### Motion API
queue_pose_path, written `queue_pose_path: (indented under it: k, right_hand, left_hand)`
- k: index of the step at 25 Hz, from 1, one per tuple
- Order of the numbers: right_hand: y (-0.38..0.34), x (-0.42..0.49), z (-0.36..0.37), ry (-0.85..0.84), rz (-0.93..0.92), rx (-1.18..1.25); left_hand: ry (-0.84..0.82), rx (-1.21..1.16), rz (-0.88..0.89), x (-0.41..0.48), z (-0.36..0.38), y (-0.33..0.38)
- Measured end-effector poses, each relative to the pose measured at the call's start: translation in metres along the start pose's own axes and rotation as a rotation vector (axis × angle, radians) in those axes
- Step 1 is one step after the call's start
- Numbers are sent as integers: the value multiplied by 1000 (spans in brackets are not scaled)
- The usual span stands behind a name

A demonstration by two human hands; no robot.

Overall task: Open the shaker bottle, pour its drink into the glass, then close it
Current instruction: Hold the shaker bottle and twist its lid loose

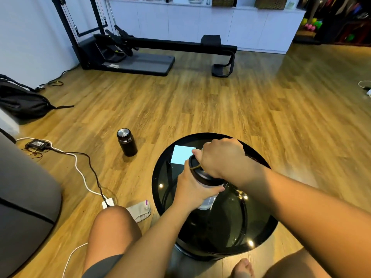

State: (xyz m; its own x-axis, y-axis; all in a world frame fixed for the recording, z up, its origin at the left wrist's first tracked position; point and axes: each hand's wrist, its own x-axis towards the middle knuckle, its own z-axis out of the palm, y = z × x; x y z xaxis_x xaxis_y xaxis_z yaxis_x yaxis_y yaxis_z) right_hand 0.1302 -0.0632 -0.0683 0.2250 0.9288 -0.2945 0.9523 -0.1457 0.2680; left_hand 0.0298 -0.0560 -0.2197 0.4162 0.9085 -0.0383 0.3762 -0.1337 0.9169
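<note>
The shaker bottle (207, 199) is clear with a black lid (195, 167) and is held tilted over the round black glass table (261, 233). My left hand (192, 189) wraps around the bottle's body. My right hand (219, 157) grips the lid from above, covering most of it. A clear glass (240, 192) stands just right of the bottle, largely hidden under my right forearm. Whitish liquid shows in the bottle's lower end.
A black flask (126, 141) stands on the wooden floor left of the table. A pale cloth (140, 210), a charger and cables (80, 169) lie near my left knee. A backpack (22, 101) and exercise equipment (140, 51) are farther off.
</note>
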Motion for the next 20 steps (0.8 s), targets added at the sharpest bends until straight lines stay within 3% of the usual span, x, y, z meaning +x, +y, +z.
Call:
queue_pose_path:
  k: [4,7,9,11,14,16,20]
  right_hand:
    - [9,5,13,-26,-235,226]
    - [7,-2,25,85,-419,373]
    - [5,-5,29,124,-405,447]
    - [9,-2,19,99,-202,448]
    - [11,1,3,41,105,165]
    - [8,0,3,25,47,137]
    - [20,-2,-5,-107,-287,303]
  left_hand:
    - [-15,-8,2,2,2,-4]
    - [-24,6,-4,3,4,-4]
    - [-15,0,8,3,3,-4]
    - [-15,-9,19,3,1,-4]
    - [-10,2,-5,1,1,-3]
    - [-16,16,-6,1,1,-3]
    - [-1,3,14,2,-1,-4]
